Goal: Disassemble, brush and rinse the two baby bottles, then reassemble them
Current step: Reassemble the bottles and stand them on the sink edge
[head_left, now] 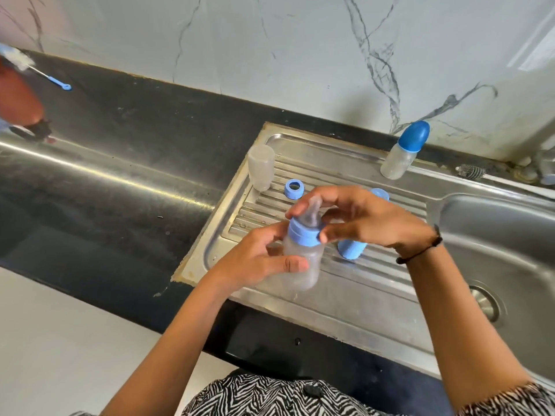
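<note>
Left hand (255, 262) fingers grip the bottle (303, 259) above the drainboard (354, 283). Right hand (360, 217) fingers pinch its ring (303, 232). A cap (351, 249) stands just behind.

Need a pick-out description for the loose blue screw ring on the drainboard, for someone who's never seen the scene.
Start at the ribbed steel drainboard left of the sink basin. Near its back left stands an upside-down clear bottle body; the screw ring lies just right of it, alone on the ribs. It is the only blue piece with an open hole through its middle, unlike the closed blue caps nearby.
</note>
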A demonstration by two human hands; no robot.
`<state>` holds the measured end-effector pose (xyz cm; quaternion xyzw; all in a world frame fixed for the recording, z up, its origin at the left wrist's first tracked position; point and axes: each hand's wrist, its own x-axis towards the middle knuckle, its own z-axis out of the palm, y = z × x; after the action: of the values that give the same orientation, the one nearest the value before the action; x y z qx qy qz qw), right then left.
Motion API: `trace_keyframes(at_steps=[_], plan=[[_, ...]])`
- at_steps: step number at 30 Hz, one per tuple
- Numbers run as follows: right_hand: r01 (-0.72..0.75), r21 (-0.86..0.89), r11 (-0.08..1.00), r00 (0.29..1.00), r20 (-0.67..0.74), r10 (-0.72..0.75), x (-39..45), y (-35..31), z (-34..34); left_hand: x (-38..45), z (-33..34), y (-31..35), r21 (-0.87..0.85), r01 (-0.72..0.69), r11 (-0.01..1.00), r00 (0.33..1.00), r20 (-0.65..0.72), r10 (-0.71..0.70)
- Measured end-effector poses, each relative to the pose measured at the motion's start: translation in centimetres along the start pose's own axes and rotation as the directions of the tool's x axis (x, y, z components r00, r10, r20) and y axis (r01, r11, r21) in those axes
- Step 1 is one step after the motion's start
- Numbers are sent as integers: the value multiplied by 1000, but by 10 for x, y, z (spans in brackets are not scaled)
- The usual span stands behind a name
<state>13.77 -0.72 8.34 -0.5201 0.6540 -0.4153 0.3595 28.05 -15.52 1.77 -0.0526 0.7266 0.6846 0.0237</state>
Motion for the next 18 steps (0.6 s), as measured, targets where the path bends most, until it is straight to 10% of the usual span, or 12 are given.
trace_keyframes(at_steps=[5,12,18], plan=[[-7,133,991,989,150,-13,-19,5,-11,5,10,10,-112,7,994,970,244,21],[-238,22,971,916,-327,232,-18,10,13,14,38,3,67,28,997,988,-152,-18],[-356,-217,909,864,-447,231,-20,11,25,13,46,6,243,-17,970,970,-231,75]])
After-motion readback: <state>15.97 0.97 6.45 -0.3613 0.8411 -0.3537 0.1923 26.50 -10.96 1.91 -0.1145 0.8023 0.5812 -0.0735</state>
